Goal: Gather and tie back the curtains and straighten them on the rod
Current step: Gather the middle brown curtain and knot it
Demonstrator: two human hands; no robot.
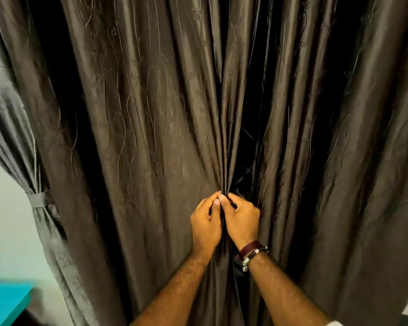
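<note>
Dark brown embroidered curtains fill the view, a left panel (156,137) and a right panel (339,149) meeting at a dark gap in the middle. My left hand (205,224) and my right hand (242,220) are side by side at that gap, both pinching the inner edge folds of the left panel with thumbs touching. Bracelets circle my right wrist. At the far left a thinner grey curtain (17,128) hangs gathered by a grey tieback band (38,200). The rod is out of view.
A pale wall (7,231) shows at the lower left beside the tied grey curtain. A turquoise surface (5,300) juts in at the bottom left corner.
</note>
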